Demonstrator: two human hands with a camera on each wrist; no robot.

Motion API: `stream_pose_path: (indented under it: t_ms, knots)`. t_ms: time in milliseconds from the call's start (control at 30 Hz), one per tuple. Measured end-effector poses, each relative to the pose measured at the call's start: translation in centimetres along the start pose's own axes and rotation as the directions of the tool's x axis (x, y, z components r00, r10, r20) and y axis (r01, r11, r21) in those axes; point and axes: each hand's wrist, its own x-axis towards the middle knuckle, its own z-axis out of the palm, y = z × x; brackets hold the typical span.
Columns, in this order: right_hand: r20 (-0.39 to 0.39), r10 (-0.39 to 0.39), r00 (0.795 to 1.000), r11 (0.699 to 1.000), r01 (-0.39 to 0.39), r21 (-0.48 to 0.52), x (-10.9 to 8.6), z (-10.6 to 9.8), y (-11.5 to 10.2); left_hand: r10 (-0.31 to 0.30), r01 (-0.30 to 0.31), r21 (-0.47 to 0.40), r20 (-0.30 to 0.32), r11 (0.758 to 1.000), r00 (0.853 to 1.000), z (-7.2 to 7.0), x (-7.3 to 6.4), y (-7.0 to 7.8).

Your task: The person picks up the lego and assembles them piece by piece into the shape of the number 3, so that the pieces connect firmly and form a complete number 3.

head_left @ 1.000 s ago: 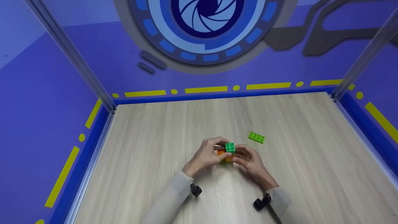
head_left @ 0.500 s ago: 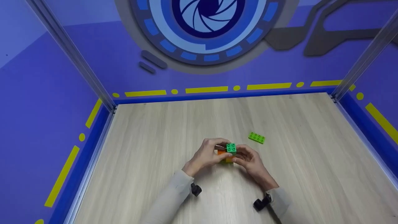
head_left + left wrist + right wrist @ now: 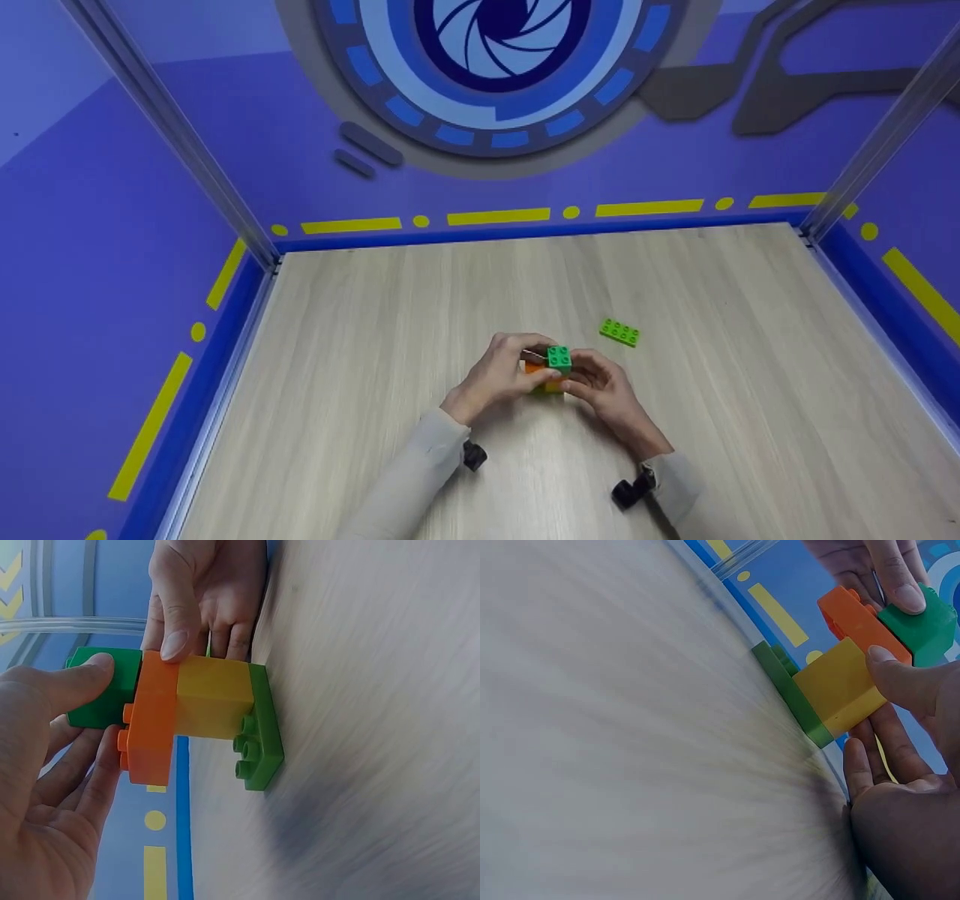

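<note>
A small stack of toy building bricks stands between the two hands. From the bottom up it has a lime green plate, a yellow brick, an orange brick and a dark green brick. My left hand pinches the dark green brick between thumb and fingers, above one end of the orange one, whose other studs show bare. With the thumb at the seam of orange and yellow, my right hand holds the stack from the right. In the head view the fingers hide much of the lower bricks.
A loose lime green plate with studs lies on the wooden table, beyond the right hand. Blue-purple panels close off the back and both sides, with metal posts at the corners.
The dark green brick has shifted very slightly to the right with the left fingers. The right hand and the loose plate keep their places.
</note>
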Motion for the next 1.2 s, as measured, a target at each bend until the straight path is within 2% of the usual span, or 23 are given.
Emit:
stream_pose_path:
  t_ms: [233, 500, 767, 900, 1200]
  knots:
    - [0.012, -0.009, 1.0, 1.0, 0.009, -0.01, 0.0, 0.0, 0.1, 0.038, -0.04, 0.058, 0.037, 0.997, 0.999, -0.4, 0.5, -0.1]
    - [0.008, -0.024, 1.0, 0.999, 0.024, -0.022, -0.1, -0.1, 0.3, 0.033, -0.038, 0.075, 0.07, 0.996, 0.997, -0.6, 0.9, -0.2]
    - [-0.026, 0.012, 1.0, 1.0, -0.012, -0.007, 0.0, 0.0, 0.1, 0.023, -0.024, 0.054, 0.03, 0.998, 0.999, -0.2, 0.8, -0.9]
    - [-0.017, 0.02, 1.0, 1.0, -0.02, -0.004, -0.1, -0.1, 0.0, 0.029, -0.029, 0.022, 0.008, 0.999, 1.0, 0.1, 0.5, -1.1]
    - [0.004, 0.002, 1.0, 1.0, -0.002, 0.012, 0.1, 0.1, 0.1, 0.049, -0.049, 0.034, -0.02, 0.998, 0.999, 0.3, -0.3, -1.2]
